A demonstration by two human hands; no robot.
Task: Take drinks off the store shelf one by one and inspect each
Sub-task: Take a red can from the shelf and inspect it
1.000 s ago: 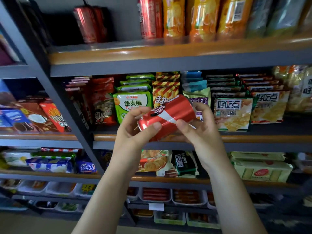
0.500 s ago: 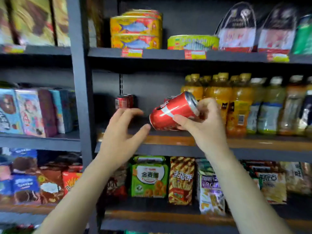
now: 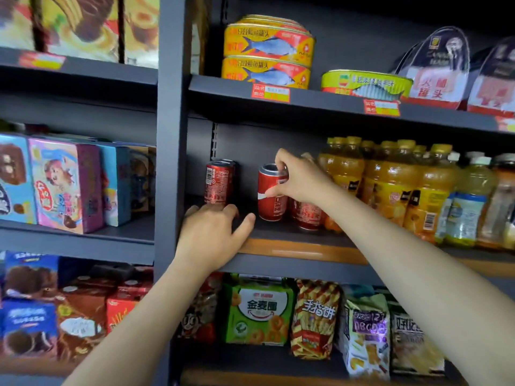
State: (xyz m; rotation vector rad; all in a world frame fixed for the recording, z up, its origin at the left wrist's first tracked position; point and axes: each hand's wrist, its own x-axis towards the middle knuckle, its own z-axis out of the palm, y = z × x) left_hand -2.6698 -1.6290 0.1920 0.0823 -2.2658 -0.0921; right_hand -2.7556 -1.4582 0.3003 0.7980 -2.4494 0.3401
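A: Where is the drink right now?

B: The red can (image 3: 269,195) stands upright on the shelf (image 3: 292,232), near its front edge, between a pair of darker red cans (image 3: 218,182) on the left and the orange juice bottles (image 3: 384,188) on the right. More red cans (image 3: 306,214) sit just behind it, partly hidden by the arm.

A: And the hands?

B: The right hand (image 3: 302,178) is clamped on the can: fingers curl over the top rim, and the thumb presses the side near the white stripe. The left hand (image 3: 213,232) holds nothing; its fingers are spread and rest on the shelf in front of the 2 darker cans.

A: How would that can handle?

B: I'd judge it stiff but thin-walled, so a hard squeeze at mid-height could dent it. Whether it is full I cannot tell; if so, it has some weight. The painted metal looks smooth and probably slippery.

A: Best place to hold it?

B: Around the body with the fingers wrapped, or at the stiffer top rim as now. A rim pinch alone seems less secure for turning it over.
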